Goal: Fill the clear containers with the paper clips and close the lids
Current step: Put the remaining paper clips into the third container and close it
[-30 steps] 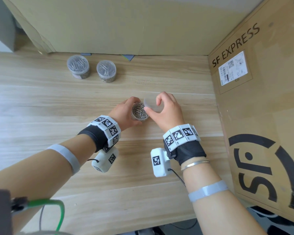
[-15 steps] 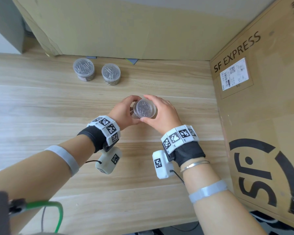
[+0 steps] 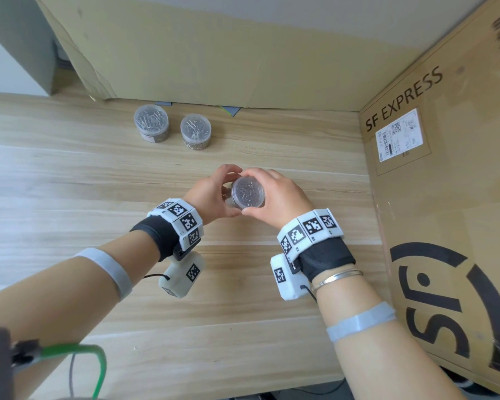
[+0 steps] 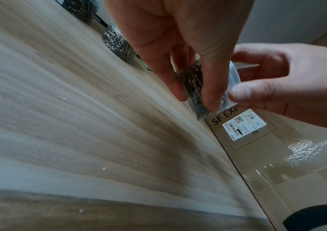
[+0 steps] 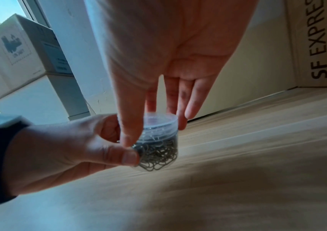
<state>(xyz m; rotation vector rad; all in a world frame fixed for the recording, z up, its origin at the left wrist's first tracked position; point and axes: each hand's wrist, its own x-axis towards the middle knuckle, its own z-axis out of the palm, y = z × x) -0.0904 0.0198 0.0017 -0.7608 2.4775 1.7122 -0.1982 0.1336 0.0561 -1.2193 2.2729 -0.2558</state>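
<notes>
A small clear container (image 3: 244,199) (image 5: 158,154) full of silver paper clips stands at the middle of the wooden table. My left hand (image 3: 214,194) (image 4: 194,93) grips its body from the left, thumb and fingers round the wall. A clear lid (image 3: 248,192) (image 5: 159,123) (image 4: 233,81) sits on top of it. My right hand (image 3: 274,197) (image 5: 152,125) holds that lid by the rim, thumb in front and fingers behind. Two more lidded containers of clips (image 3: 151,122) (image 3: 196,131) stand at the back left.
A tall SF EXPRESS cardboard box (image 3: 445,197) walls off the right side of the table (image 3: 70,197). Another cardboard sheet (image 3: 214,53) stands along the back edge. A green cable (image 3: 78,359) loops at the near left.
My right hand has brought the clear lid from beside the open container onto its top. The left hand has kept its grip on the container's body.
</notes>
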